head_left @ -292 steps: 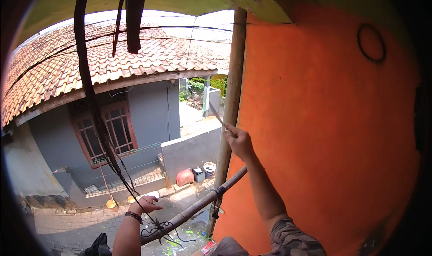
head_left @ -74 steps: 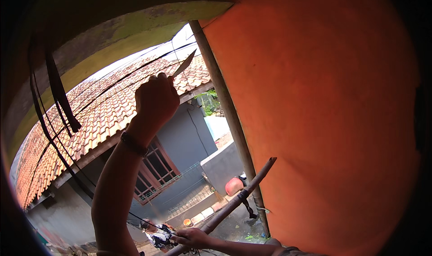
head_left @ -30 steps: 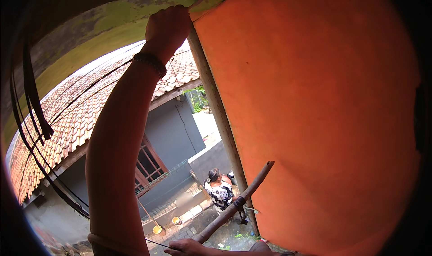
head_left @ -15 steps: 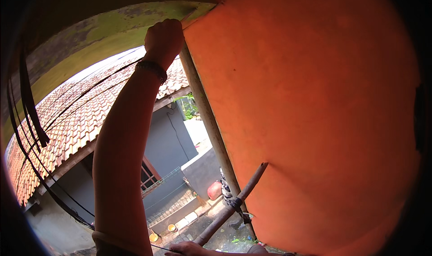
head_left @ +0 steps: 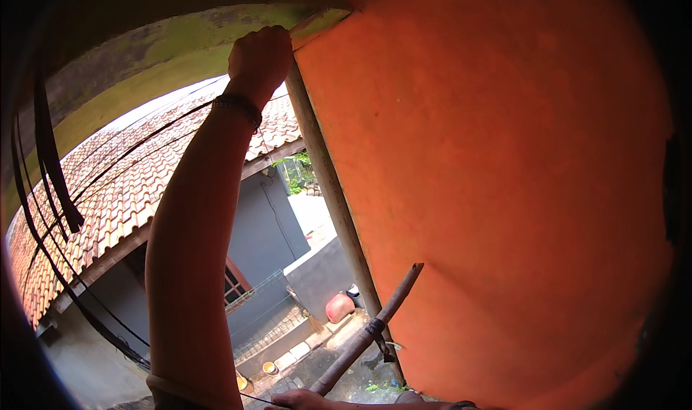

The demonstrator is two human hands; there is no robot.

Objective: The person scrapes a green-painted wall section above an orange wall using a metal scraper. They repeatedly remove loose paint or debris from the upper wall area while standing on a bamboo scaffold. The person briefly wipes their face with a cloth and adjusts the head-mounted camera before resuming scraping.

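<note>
My left hand (head_left: 261, 53), a dark bracelet on its wrist, is raised high in a closed fist beside the upper end of a slim pole (head_left: 324, 165). What the fist holds is hidden. At the bottom edge, my right hand (head_left: 297, 399) is closed, with a thin dark cord (head_left: 254, 398) running from its fingers toward the left. A brown stick (head_left: 353, 352) slants up from beside that hand. Dark binding (head_left: 375, 328) wraps the stick where it crosses the pole. The stick's lower end is hidden at the right hand.
An orange wall (head_left: 504, 194) fills the right side. Overhead runs a weathered green beam (head_left: 173, 38). Dark cables and strips (head_left: 54, 157) hang at left. Beyond are a tiled roof (head_left: 137, 186), a grey house wall (head_left: 267, 215), and a red rounded object (head_left: 339, 307) on the ground.
The view has shifted slightly. My left fist appears a little higher and further left, still closed by the pole. The stick's tip appears slightly further left; my right hand stays near its lower end.
</note>
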